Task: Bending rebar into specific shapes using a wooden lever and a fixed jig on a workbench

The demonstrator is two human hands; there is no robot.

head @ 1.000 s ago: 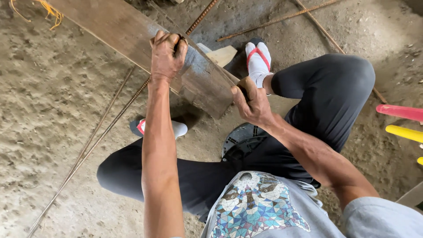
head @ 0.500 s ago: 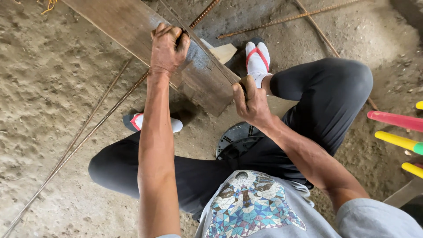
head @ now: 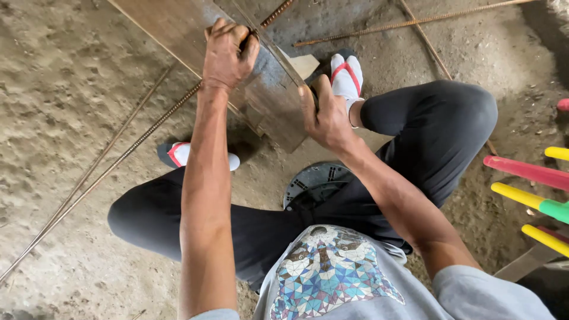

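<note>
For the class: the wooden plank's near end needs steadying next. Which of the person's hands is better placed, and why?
Probably the right hand: it already grips the wooden plank at its near end. The left hand clasps the top edge farther up, with a thin metal piece.

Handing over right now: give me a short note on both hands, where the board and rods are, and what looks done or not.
Left hand: closed over the upper edge of the wooden board, fingers curled around it.
Right hand: clamped on the board's near end.
Board lies tilted across the dirt floor, between the sandalled feet; the person sits low.
Steel rods lie loose on the floor, left and beyond.
Nothing visibly cut or joined; the board is only held.
</note>
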